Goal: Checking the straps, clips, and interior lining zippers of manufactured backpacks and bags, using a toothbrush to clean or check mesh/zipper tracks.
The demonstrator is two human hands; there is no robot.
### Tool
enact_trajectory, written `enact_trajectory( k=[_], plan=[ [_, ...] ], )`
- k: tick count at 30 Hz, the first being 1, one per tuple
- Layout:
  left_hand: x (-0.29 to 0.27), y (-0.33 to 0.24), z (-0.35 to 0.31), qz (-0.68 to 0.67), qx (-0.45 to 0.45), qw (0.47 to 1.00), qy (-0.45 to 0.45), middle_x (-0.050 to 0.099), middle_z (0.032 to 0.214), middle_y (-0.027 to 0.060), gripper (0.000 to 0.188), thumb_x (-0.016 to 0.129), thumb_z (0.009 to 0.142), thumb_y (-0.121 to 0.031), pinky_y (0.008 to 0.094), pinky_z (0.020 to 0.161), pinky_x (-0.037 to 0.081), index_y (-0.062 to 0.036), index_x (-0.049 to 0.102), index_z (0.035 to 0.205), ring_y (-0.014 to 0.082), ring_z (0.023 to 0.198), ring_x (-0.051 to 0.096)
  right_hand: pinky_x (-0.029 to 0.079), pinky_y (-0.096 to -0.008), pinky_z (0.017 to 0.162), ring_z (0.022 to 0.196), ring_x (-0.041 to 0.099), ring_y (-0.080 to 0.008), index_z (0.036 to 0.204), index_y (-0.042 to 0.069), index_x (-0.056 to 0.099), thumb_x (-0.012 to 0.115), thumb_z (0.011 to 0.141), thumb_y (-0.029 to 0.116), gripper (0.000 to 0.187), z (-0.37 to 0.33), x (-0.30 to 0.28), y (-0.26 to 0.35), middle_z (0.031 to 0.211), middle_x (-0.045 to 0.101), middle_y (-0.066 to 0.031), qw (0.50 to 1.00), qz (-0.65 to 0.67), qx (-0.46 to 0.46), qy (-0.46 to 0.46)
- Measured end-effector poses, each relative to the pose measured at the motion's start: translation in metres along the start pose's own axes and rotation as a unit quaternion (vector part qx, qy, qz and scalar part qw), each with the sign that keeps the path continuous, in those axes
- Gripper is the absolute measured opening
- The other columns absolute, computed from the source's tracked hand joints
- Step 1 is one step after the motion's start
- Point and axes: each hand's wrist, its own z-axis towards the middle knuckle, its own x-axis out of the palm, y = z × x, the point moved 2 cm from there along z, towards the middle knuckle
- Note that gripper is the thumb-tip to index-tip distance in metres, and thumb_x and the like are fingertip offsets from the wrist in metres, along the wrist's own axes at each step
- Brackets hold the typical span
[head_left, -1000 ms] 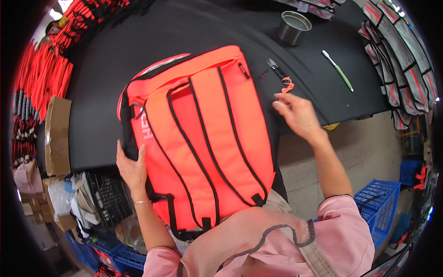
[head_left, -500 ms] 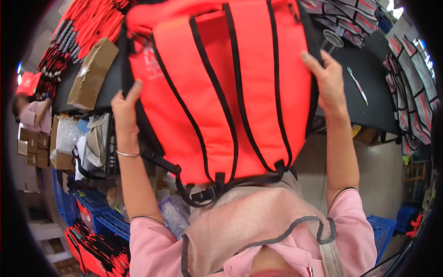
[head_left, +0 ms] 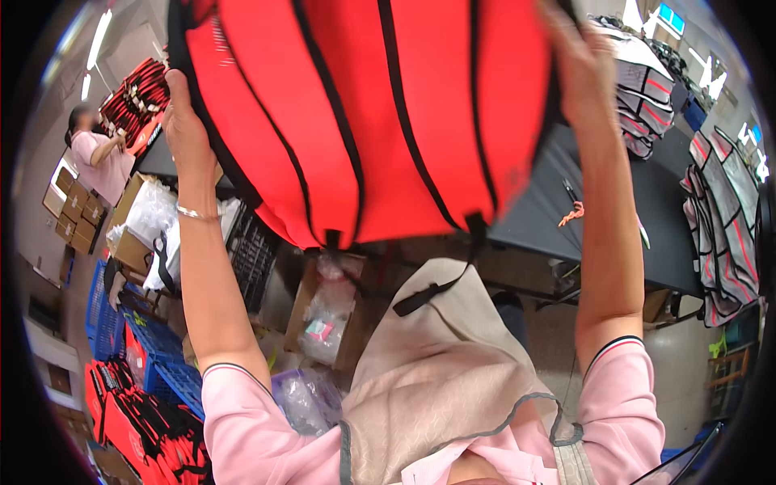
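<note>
A bright red-orange backpack with black-edged shoulder straps is held up in front of me, its top cut off by the upper edge. My left hand grips its black left side, thumb up along the edge. On the opposite side my right hand is closed on the backpack's edge; its fingers are blurred and partly hidden. From the bottom of the backpack dangles a black webbing strap, which hangs over my beige apron.
Behind the bag is a black table with a pen-like tool and an orange cord. Grey bags are stacked at right. Cartons with plastic, blue crates and red bags are at left. A co-worker stands far left.
Both hands have raised the backpack up and away from my body, so its lower edge now clears my apron. The bottom strap swings free. The view has tilted up, showing more of the room.
</note>
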Motion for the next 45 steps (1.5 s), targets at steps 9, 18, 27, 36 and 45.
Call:
enact_trajectory(
  k=[9, 18, 27, 36, 45],
  plan=[
    [-0.002, 0.030, 0.011, 0.003, -0.126, 0.991, 0.053, 0.068, 0.107, 0.0058, 0.063, 0.058, 0.094, -0.053, 0.0283, 0.081, 0.050, 0.0049, 0.065, 0.116, 0.0121, 0.092, 0.062, 0.053, -0.0246, 0.075, 0.085, 0.066, -0.0114, 0.117, -0.003, 0.064, 0.070, 0.091, 0.026, 0.039, -0.009, -0.062, -0.012, 0.099, 0.070, -0.0065, 0.988, 0.056, 0.141, 0.039],
    [0.037, 0.105, -0.018, 0.007, -0.286, 0.944, 0.164, 0.071, 0.096, 0.0138, 0.064, 0.058, 0.091, -0.058, 0.0385, 0.087, 0.051, 0.0035, 0.067, 0.107, 0.0235, 0.093, 0.068, 0.052, -0.0266, 0.074, 0.080, 0.065, -0.0121, 0.098, 0.003, 0.068, 0.074, 0.087, 0.024, 0.024, -0.059, -0.098, -0.073, 0.091, 0.069, -0.0029, 0.952, 0.011, 0.306, 0.001],
    [0.053, 0.184, -0.194, 0.391, 0.021, 0.839, 0.377, 0.031, 0.153, 0.0241, 0.068, 0.058, 0.095, -0.033, 0.0475, 0.116, 0.022, -0.0012, 0.031, 0.149, 0.0416, 0.143, 0.025, 0.039, -0.0488, 0.103, 0.126, 0.044, -0.0413, 0.132, 0.005, 0.051, 0.072, 0.084, 0.023, 0.055, -0.226, -0.078, -0.118, 0.137, 0.048, -0.0204, 0.841, -0.457, 0.216, 0.192],
    [0.044, 0.082, -0.325, 0.353, -0.016, 0.618, 0.702, 0.017, 0.152, 0.0361, 0.112, 0.071, 0.073, -0.060, 0.0657, 0.112, 0.018, -0.0067, 0.016, 0.154, 0.0557, 0.140, 0.018, 0.045, -0.0430, 0.095, 0.109, 0.052, -0.0372, 0.106, -0.007, 0.063, 0.060, 0.091, 0.021, 0.032, -0.338, -0.006, -0.006, 0.114, 0.057, -0.0228, 0.823, -0.297, 0.157, 0.457],
    [0.038, 0.114, -0.376, 0.435, 0.117, 0.679, 0.579, 0.020, 0.159, 0.0144, 0.077, 0.057, 0.084, -0.019, 0.0631, 0.107, 0.027, -0.0124, 0.024, 0.154, 0.0513, 0.139, 0.024, 0.051, -0.0427, 0.083, 0.093, 0.060, -0.0351, 0.085, -0.006, 0.064, 0.062, 0.092, 0.021, 0.028, -0.331, -0.008, -0.013, 0.098, 0.062, -0.0194, 0.824, -0.286, 0.219, 0.438]
  ],
)
